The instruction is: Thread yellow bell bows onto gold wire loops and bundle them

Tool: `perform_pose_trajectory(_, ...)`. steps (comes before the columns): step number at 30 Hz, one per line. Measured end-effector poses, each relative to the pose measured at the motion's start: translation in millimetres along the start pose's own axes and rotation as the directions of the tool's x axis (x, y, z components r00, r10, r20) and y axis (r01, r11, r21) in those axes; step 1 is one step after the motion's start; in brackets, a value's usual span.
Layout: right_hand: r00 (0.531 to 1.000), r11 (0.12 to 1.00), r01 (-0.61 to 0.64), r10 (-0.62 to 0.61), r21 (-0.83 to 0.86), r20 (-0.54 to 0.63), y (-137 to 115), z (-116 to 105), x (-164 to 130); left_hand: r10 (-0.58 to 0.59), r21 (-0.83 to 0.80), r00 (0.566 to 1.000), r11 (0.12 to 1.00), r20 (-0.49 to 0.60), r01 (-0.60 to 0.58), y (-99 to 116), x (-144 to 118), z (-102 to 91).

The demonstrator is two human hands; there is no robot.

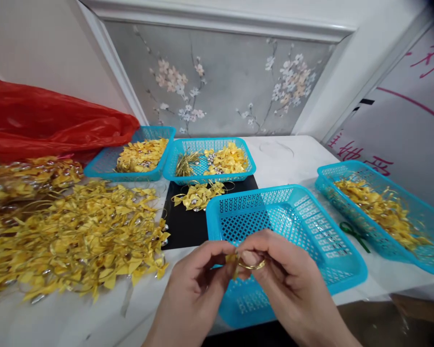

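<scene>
left hand (pixel 198 270) and right hand (pixel 275 265) pinch one yellow flower (pixel 240 262), gold wire between fingertips | above empty basket (pixel 311 226), near surface's front edge, close for fine work

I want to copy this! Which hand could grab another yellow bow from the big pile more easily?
Probably the left hand: the big pile of yellow bows lies on its side, while the right hand pinches the gold piece.

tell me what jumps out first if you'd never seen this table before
A big heap of yellow ribbon bows sprawls over the left of the white table. Near the front edge, the left hand and right hand pinch a small gold piece together above an empty blue basket. A red plastic bag lies behind the heap.
</scene>
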State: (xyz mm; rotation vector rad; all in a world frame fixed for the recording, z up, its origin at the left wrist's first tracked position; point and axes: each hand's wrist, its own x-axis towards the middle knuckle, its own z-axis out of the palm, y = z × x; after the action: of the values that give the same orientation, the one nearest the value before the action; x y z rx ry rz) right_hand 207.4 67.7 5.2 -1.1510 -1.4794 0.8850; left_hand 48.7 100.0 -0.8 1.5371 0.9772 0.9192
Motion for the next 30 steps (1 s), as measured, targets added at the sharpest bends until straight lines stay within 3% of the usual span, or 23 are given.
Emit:
perform_pose_trajectory(3,0.997,0.998,0.048,-0.05,-0.036,-0.062,4,-5,-1,-0.009,0.058,0.993,0.998,-0.118,0.016,-2,3,-3.7)
perform_pose_trajectory(5,0.994,0.998,0.015,-0.021,-0.058,-0.107,7,-9,-1,-0.011,0.081,0.986,0.996,-0.166,0.025,-1,4,-6.4)
perform_pose_trajectory(9,0.987,0.987,-0.158,0.159,0.042,-0.037,13,-12,0,0.047,0.143,0.993,0.989,-0.11,-0.031,2,5,-8.2)
perform_pose_trajectory(15,0.968,0.954,-0.249,0.25,0.165,0.015,11,-4,4,0.071,0.142,0.996,0.988,-0.06,-0.062,2,7,-7.9)
perform_pose_trajectory(20,0.972,0.958,-0.229,0.236,0.17,-0.022,10,-4,2,-0.012,0.024,0.995,1.0,-0.098,0.014,-1,5,-10.6)
perform_pose_trajectory(24,0.987,0.983,-0.157,0.161,0.098,-0.029,10,-4,2,-0.048,-0.009,0.997,0.999,-0.067,0.048,-3,5,-9.7)
perform_pose_trajectory(30,0.994,0.992,-0.097,0.1,0.083,-0.041,10,-6,-2,0.061,0.071,0.995,0.996,-0.08,-0.055,0,6,-7.5)
